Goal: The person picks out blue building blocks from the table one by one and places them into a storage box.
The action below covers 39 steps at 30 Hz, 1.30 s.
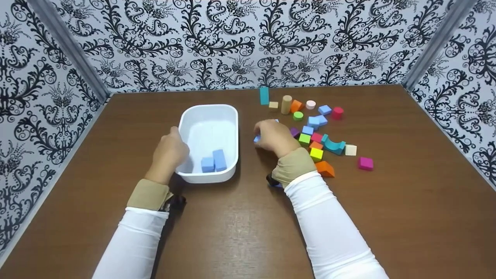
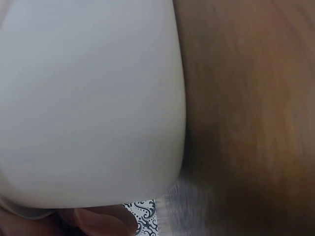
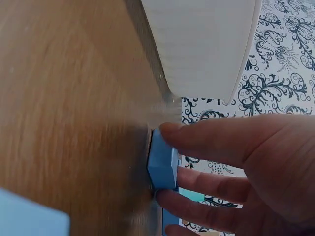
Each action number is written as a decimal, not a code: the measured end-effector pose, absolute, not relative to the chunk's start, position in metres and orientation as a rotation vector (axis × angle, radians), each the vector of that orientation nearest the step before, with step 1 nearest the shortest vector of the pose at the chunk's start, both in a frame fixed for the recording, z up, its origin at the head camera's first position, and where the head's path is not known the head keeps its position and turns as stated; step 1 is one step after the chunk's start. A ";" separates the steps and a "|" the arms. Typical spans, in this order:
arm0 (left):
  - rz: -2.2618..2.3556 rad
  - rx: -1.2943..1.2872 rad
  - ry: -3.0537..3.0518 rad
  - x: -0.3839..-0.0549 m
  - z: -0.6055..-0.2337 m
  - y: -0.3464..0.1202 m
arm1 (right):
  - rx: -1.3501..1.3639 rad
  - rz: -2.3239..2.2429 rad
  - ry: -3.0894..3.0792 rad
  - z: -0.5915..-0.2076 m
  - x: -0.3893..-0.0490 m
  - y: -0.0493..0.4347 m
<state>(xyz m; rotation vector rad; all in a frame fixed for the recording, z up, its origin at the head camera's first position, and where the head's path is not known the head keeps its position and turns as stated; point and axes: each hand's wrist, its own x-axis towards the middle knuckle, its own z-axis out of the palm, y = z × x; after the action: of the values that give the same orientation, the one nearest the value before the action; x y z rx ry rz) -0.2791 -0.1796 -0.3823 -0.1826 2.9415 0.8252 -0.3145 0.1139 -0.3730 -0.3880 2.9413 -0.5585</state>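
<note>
My left hand (image 1: 170, 151) grips the left wall of a white plastic tub (image 1: 209, 128). Two blue blocks (image 1: 219, 159) lie inside it, at the near end. In the left wrist view the tub's outer wall (image 2: 93, 108) fills much of the picture, and a few fingertips (image 2: 101, 223) show below it. Right of the tub, my right hand (image 1: 277, 135) pinches a blue block (image 3: 162, 162) between thumb and fingers, low at the tabletop. Part of another blue block (image 3: 170, 221) shows behind those fingers. My hand hides most of the pinched block in the head view.
Right of my right hand spreads a loose group of coloured blocks, including a teal arch (image 1: 334, 145), an orange wedge (image 1: 324, 169) and a wooden cylinder (image 1: 286, 104). A magenta block (image 1: 365, 163) lies farther right. Patterned walls (image 1: 232, 46) border the brown table (image 1: 232, 232).
</note>
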 end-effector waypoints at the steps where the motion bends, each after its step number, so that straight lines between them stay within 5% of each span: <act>1: 0.825 -0.182 2.943 -0.279 -0.382 -0.180 | -0.382 -0.547 2.936 -0.373 -0.314 0.114; 39: 0.820 -0.195 2.949 -0.280 -0.384 -0.180 | -0.379 -0.491 2.971 -0.348 -0.303 0.113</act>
<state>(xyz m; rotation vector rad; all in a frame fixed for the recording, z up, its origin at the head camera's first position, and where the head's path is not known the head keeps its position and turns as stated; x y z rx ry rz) -0.2803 -0.1800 -0.3841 -0.1954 2.9491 0.8200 -0.3031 0.1129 -0.3478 -0.3791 2.9706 -0.4915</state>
